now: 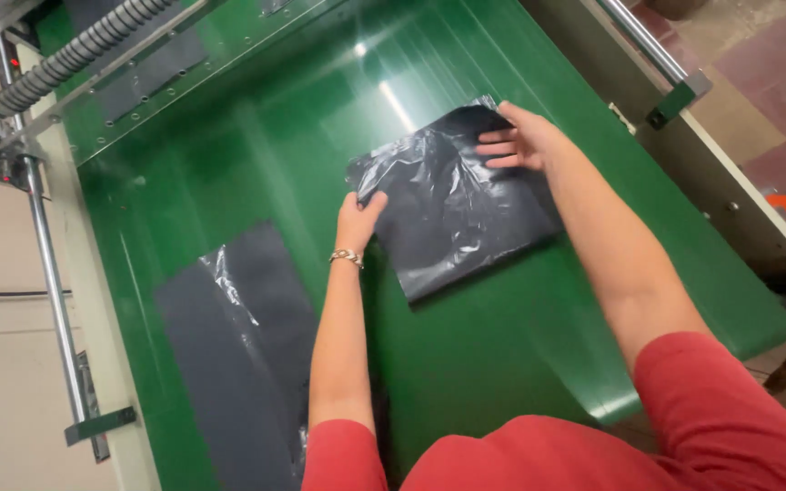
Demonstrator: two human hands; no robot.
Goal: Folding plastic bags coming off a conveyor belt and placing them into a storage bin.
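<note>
The left hand point(357, 216) is closed in a pinch grip on the left edge of a folded black plastic bag point(452, 205); a bracelet point(347, 257) is worn at the wrist. The right hand point(522, 138) is laid on the bag's upper right corner, fingers spread flat. The bag is seen at frame centre on a green conveyor belt point(502, 345). A second black plastic sheet point(243, 345) is seen at lower left, apart. A metal rail point(52, 273) is seen along the left edge.

Folded black plastic bag point(457, 214) lies flat, crinkled.
</note>
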